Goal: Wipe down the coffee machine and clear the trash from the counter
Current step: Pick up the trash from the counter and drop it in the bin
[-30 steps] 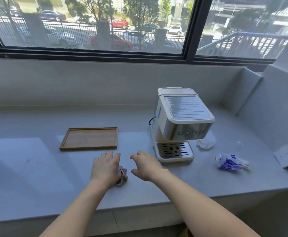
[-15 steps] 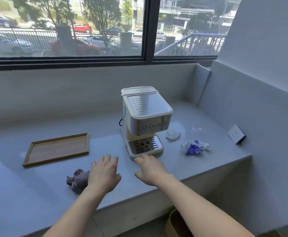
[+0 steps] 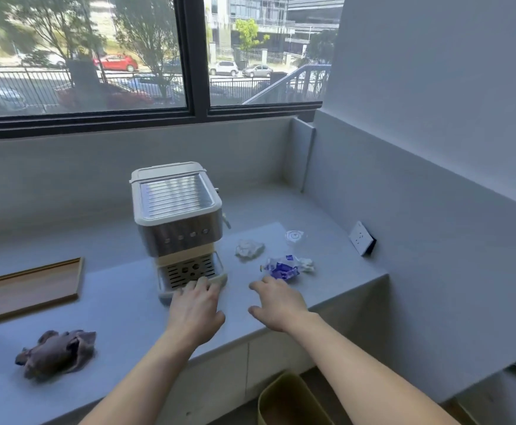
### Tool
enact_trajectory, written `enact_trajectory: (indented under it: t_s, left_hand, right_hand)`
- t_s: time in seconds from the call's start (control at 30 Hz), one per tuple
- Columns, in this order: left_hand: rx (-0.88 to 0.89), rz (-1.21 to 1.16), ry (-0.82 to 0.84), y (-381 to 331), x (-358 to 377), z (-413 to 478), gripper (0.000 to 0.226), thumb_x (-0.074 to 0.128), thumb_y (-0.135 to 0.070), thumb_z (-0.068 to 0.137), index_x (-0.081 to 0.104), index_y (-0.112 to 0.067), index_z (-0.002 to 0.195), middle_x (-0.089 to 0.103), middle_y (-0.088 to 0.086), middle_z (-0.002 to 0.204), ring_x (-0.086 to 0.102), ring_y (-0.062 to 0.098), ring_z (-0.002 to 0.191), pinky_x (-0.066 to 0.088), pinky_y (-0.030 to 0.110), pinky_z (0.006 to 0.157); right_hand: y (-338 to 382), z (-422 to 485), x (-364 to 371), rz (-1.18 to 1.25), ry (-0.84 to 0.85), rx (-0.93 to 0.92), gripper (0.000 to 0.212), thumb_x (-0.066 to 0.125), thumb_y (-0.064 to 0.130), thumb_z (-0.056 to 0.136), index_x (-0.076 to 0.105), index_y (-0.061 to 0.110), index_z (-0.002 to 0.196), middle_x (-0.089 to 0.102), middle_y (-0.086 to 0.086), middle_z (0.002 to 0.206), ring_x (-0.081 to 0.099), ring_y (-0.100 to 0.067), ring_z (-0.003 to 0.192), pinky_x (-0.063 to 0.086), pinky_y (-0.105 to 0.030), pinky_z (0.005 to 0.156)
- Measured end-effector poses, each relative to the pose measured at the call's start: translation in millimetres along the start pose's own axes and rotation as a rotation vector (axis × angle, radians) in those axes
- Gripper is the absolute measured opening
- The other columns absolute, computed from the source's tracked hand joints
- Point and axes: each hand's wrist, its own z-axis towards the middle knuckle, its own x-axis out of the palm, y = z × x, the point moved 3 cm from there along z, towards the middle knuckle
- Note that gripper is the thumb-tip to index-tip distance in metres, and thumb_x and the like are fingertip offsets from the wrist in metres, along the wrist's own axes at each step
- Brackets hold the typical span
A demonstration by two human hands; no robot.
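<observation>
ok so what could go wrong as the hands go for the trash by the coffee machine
The right hand is open beside the blue wrapper, near the counter's front edge; a sweep might knock it to the floor, missing the bin. The clear lid is faint and easily overlooked. The left hand could nudge the drip tray.

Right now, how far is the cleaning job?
The rag lies put down on the counter, so wiping looks finished or paused. Both hands are empty; the right hand reaches toward the blue-and-white wrapper. Left: the wrapper, the crumpled tissue and the clear lid, for the bin below.
</observation>
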Motion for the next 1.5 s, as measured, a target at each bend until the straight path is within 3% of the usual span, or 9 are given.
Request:
enact_trajectory:
  t_s: [0.13,0.33,0.77,0.9,1.0,1.07,1.17,1.37,1.5]
  left_hand:
    - [0.003,-0.021,0.013,-51.6,5.6,19.2,0.049,0.05,-0.041,0.09,0.045,-0.022,0.136,0.049,0.002,0.136,0.046,0.026,0.128,0.041,0.041,0.097]
    - [0.028,-0.032,0.071,-102.0,15.4,47.7,0.048,0.05,-0.04,0.09,0.048,-0.022,0.134,0.053,0.002,0.124,0.05,0.026,0.119,0.043,0.039,0.088]
    - [0.126,-0.153,0.086,-116.6,50.7,150.5,0.048,0.055,-0.034,0.091,0.048,-0.023,0.137,0.052,0.002,0.128,0.048,0.026,0.119,0.048,0.04,0.089]
    - [0.165,-0.182,0.112,-117.5,65.9,179.1,0.069,0.059,-0.042,0.091,0.028,-0.033,0.152,0.035,0.005,0.153,0.031,0.028,0.14,0.047,0.042,0.099]
    - [0.197,-0.142,0.24,-118.4,82.4,193.2,0.083,0.063,-0.051,0.088,0.014,-0.043,0.154,0.017,0.004,0.163,0.018,0.033,0.148,0.043,0.046,0.106]
    - [0.205,-0.12,0.28,-118.3,92.4,199.4,0.079,0.063,-0.049,0.088,0.019,-0.042,0.153,0.024,0.005,0.159,0.027,0.033,0.143,0.046,0.045,0.102]
    - [0.174,-0.118,0.237,-117.5,100.7,202.0,0.055,0.058,-0.039,0.091,0.042,-0.033,0.143,0.049,0.006,0.132,0.05,0.03,0.119,0.049,0.039,0.086]
    - [0.114,-0.182,0.204,-114.2,106.1,189.9,0.032,0.055,-0.019,0.091,0.058,-0.025,0.123,0.053,0.004,0.117,0.051,0.028,0.108,0.051,0.041,0.082]
    - [0.04,-0.24,0.135,-121.8,102.4,165.1,0.032,0.054,-0.013,0.09,0.062,-0.022,0.12,0.057,0.006,0.109,0.054,0.029,0.103,0.05,0.039,0.076]
  right_hand:
    - [-59.6,-0.5,-11.3,-0.006,-0.017,0.005,0.05,0.056,0.04,0.088,0.047,0.024,0.135,0.05,-0.004,0.134,0.047,-0.027,0.122,0.048,-0.041,0.09]
    - [-126.3,6.4,-13.8,0.021,-0.012,0.063,0.043,0.055,0.033,0.089,0.051,0.021,0.129,0.053,-0.006,0.129,0.052,-0.029,0.117,0.05,-0.04,0.087]
    - [-185.2,77.0,3.5,0.207,-0.081,0.313,0.034,0.058,0.025,0.09,0.059,0.018,0.123,0.061,-0.009,0.119,0.061,-0.03,0.104,0.048,-0.036,0.083]
    - [-191.5,99.5,7.1,0.179,-0.096,0.345,0.031,0.059,0.024,0.091,0.058,0.017,0.121,0.056,-0.009,0.117,0.06,-0.033,0.101,0.051,-0.038,0.081]
    - [-197.1,114.3,12.4,0.134,-0.067,0.339,0.042,0.06,0.022,0.092,0.051,0.019,0.134,0.051,-0.009,0.129,0.056,-0.033,0.11,0.05,-0.038,0.087]
    - [-200.1,123.7,17.3,0.107,-0.037,0.334,0.048,0.056,0.018,0.093,0.046,0.021,0.14,0.047,-0.008,0.137,0.052,-0.034,0.115,0.049,-0.04,0.091]
    - [-202.3,134.8,25.7,0.044,0.016,0.283,0.042,0.05,0.013,0.095,0.05,0.021,0.136,0.049,-0.008,0.136,0.049,-0.034,0.117,0.049,-0.043,0.091]
    - [-210.3,135.4,37.0,-0.074,0.052,0.166,0.028,0.052,-0.003,0.087,0.059,0.01,0.111,0.051,-0.011,0.111,0.052,-0.033,0.1,0.046,-0.036,0.071]
    - [-219.1,122.0,38.2,0.032,-0.017,0.108,0.028,0.046,-0.006,0.085,0.061,0.007,0.105,0.054,-0.012,0.103,0.055,-0.035,0.092,0.05,-0.04,0.075]
